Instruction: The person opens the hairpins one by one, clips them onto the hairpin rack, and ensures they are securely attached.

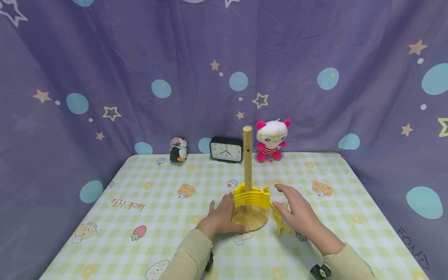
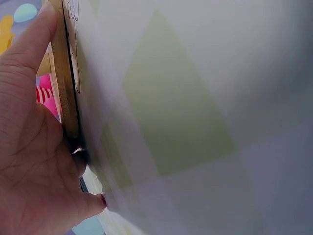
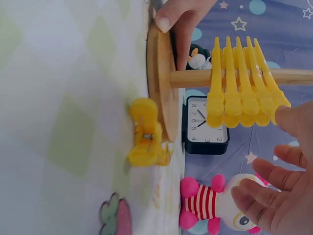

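A round wooden base (image 1: 250,221) carries an upright wooden pole (image 1: 247,163). Several yellow plastic spring clips (image 1: 252,198) are stacked around the lower pole, their pointed ends all turned the same way in the right wrist view. My left hand (image 1: 222,217) holds the base at its left side, thumb (image 3: 164,23) along the near edge. To the right of the clips is my right hand (image 1: 301,210), fingers spread and holding nothing. Its thumb tip is right by the end of the outermost clip. Another yellow clip (image 3: 146,134) lies on the tablecloth beside the base.
Along the back edge stand a penguin figure (image 1: 179,149), a black alarm clock (image 1: 226,149) and a pink and white plush toy (image 1: 272,140). A checkered cloth (image 1: 157,221) covers the table. Behind it hangs a purple curtain (image 1: 196,42).
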`<state>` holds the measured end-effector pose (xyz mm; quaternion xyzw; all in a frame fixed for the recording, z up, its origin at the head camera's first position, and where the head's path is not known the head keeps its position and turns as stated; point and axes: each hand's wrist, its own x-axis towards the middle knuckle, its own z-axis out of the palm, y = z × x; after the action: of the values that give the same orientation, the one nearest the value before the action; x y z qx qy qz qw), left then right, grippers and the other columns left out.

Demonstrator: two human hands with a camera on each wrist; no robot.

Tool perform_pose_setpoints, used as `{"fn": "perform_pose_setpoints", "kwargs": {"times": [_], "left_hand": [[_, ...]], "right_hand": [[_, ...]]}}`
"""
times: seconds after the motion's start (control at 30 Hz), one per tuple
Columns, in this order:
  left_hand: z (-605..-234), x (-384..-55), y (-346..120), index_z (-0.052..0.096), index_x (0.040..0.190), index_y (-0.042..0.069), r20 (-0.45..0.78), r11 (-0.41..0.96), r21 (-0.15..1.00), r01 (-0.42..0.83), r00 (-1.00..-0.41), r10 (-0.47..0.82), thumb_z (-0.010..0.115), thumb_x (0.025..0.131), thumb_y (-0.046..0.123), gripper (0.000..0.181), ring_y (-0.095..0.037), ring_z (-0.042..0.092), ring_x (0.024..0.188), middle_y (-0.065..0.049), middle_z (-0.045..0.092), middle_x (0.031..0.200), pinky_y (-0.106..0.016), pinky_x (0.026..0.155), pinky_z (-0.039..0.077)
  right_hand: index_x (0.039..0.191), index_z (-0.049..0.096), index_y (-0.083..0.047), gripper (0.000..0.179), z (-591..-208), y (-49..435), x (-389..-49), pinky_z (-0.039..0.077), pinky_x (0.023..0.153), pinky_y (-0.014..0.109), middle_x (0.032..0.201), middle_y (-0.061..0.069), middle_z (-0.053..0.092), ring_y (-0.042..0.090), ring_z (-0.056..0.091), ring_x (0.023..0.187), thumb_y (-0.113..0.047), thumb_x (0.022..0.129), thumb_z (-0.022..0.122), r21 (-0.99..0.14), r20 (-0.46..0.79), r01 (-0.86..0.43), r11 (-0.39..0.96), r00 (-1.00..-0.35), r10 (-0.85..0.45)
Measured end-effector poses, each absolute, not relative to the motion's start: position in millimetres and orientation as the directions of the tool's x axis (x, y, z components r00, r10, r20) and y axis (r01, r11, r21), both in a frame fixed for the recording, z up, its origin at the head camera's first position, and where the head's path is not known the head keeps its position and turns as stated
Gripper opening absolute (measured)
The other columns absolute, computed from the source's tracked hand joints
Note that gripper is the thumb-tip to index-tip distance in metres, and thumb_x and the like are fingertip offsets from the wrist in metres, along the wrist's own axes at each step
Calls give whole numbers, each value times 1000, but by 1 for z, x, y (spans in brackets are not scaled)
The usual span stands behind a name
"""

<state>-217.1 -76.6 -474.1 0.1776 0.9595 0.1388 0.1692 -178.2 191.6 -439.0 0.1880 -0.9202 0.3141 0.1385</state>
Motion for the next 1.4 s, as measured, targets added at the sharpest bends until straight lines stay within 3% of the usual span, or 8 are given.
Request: {"fn": "perform_pose_setpoints", "kwargs": {"times": [0.17,0.5,0.77,0.97,1.4], "left_hand": [[-480,-220,-76,10,157,5,-276,899,334,282,-883,379,67,73,72,121,-22,1,150,-7,3,164,-58,115,-2],[-471,-216,-75,10,157,5,-293,900,336,279,-877,381,67,74,72,120,-23,2,150,-8,3,164,-58,115,0],[-467,-214,-75,10,157,5,-284,896,343,282,-878,385,67,74,72,120,-23,4,150,-8,5,163,-58,115,1],[-466,-214,-75,11,157,4,-286,896,347,277,-878,383,68,74,71,120,-24,4,150,-9,6,163,-58,115,2],[-467,-215,-75,11,156,3,-292,896,345,280,-875,386,68,76,68,118,-24,3,150,-10,5,163,-57,115,0]], "right_hand": [[130,54,-6,42,-444,196,-175,47,92,51,123,11,59,29,57,112,-25,95,65,-526,325,-378,762,-917,-231],[124,58,-5,38,-453,202,-172,48,91,49,123,9,58,28,58,111,-25,93,67,-552,205,-298,779,-954,-219],[110,61,-9,46,-459,200,-170,50,78,41,105,3,61,18,59,91,-42,82,77,-499,41,-191,846,-980,-197],[93,57,-12,54,-465,194,-166,42,64,36,83,0,51,17,46,72,-54,70,82,-437,-109,-107,893,-979,-171],[82,53,-14,59,-471,189,-170,35,59,34,79,2,44,20,40,70,-58,61,85,-367,-124,-127,922,-975,-184]]}}
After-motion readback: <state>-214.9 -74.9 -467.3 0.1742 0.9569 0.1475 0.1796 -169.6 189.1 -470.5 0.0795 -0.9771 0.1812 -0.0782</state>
